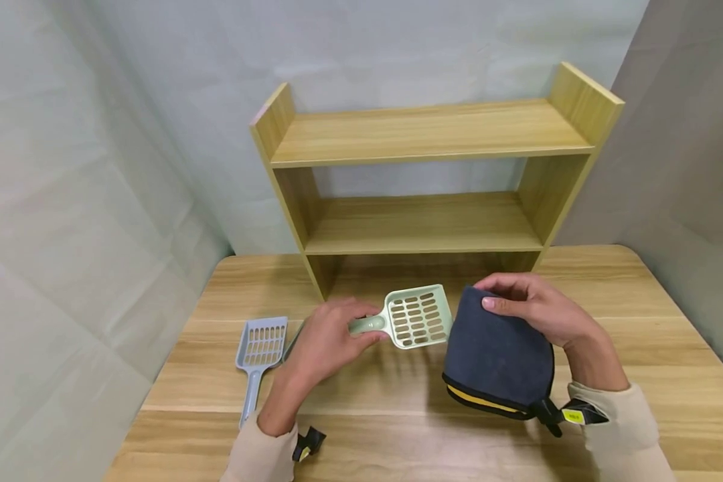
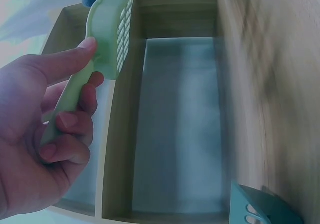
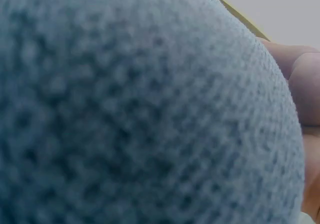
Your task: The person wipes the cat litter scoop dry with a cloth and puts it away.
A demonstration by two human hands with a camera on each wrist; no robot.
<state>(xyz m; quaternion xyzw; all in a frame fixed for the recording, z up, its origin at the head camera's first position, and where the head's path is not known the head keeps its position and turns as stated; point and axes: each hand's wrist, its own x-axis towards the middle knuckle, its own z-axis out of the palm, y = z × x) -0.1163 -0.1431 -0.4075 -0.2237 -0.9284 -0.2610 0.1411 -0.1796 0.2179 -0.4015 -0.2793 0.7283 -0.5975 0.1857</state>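
Observation:
My left hand (image 1: 337,335) grips a pale green slotted litter scoop (image 1: 418,314) by its handle, fingers wrapped round it in the left wrist view. The scoop's head points right, above the table. In my right hand (image 1: 539,311) hangs a folded dark grey-blue cloth (image 1: 497,355) with black edging and a yellow inner side, pinched at its top between thumb and fingers. The cloth's left edge meets the scoop's tip in the head view; whether they touch I cannot tell. Fuzzy cloth (image 3: 150,109) fills most of the right wrist view, hiding part of that hand.
A blue-grey slotted scoop (image 1: 264,345) lies on the wooden table (image 1: 181,395) left of my left hand. Beside it, another green scoop (image 2: 262,209) is mostly hidden behind that hand in the head view. A wooden two-tier shelf (image 1: 424,224) stands at the back.

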